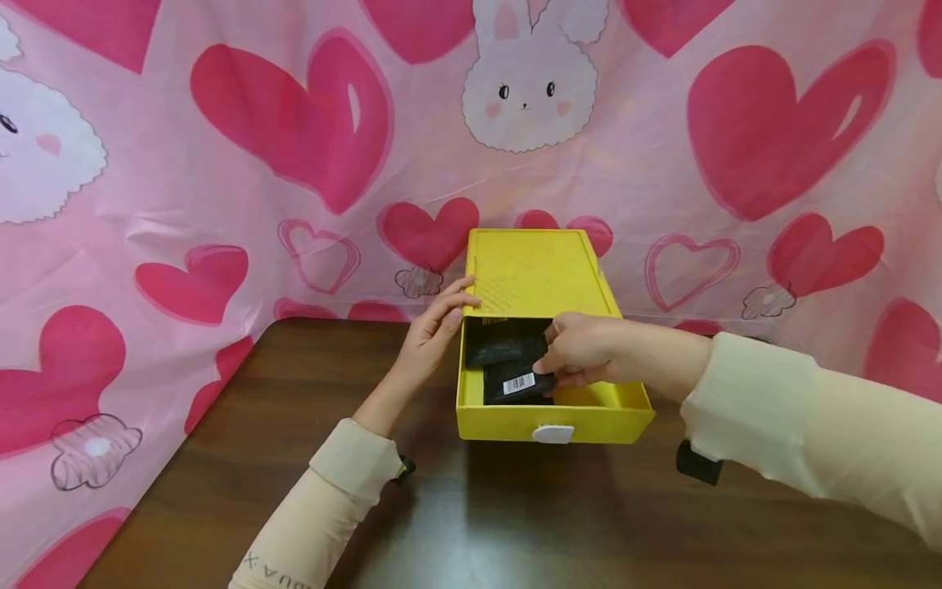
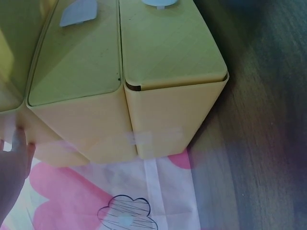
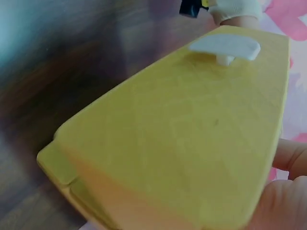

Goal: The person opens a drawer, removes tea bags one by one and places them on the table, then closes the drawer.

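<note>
A yellow drawer unit (image 1: 540, 270) stands on the table with its top drawer (image 1: 508, 424) pulled out toward me. My right hand (image 1: 585, 348) reaches down into that drawer and pinches the right edge of a flat black packet with a white barcode label (image 1: 519, 383). Behind it lies another black packet (image 1: 493, 350), partly overlapped. My left hand (image 1: 436, 325) rests against the unit's left side, fingers extended to its top edge. In the right wrist view, the drawer front with its white knob (image 3: 230, 46) hides most of my right hand (image 3: 283, 203).
Lower drawers (image 2: 79, 57) of the unit, with white knobs, appear closed in the left wrist view. Brown wood-grain table (image 1: 353, 360) surrounds the unit. A pink cloth with hearts and rabbits (image 1: 427, 106) hangs close behind it.
</note>
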A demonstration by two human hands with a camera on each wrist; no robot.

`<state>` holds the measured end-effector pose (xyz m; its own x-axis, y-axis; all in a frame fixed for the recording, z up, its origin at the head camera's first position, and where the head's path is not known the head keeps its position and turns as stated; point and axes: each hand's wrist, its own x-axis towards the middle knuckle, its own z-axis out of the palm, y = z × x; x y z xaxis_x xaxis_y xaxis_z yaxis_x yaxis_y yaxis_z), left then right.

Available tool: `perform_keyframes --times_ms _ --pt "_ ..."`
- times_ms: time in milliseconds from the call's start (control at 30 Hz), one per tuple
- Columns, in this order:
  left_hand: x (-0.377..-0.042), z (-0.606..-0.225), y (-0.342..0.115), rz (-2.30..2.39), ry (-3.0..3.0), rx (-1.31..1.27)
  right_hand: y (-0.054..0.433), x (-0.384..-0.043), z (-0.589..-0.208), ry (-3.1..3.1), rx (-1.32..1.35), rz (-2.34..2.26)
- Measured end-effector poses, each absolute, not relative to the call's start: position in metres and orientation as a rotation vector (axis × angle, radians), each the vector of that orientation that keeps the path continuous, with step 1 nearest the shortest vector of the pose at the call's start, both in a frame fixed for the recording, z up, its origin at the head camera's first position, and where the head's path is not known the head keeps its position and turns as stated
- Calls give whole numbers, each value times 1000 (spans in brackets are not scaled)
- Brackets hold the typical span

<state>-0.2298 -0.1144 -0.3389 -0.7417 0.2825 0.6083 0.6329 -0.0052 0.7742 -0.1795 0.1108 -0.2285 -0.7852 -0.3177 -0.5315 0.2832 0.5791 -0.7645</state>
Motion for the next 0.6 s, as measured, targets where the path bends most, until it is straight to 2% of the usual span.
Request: perform_keyframes --times_ms 267,600 --pt "-230 -338 -115 -1791 -1988 -971 134 -171 -226 2235 -165 -1134" --pt "-228 -338 -114 -1798 -2004 -955 150 -163 -222 2305 -144 -1218"
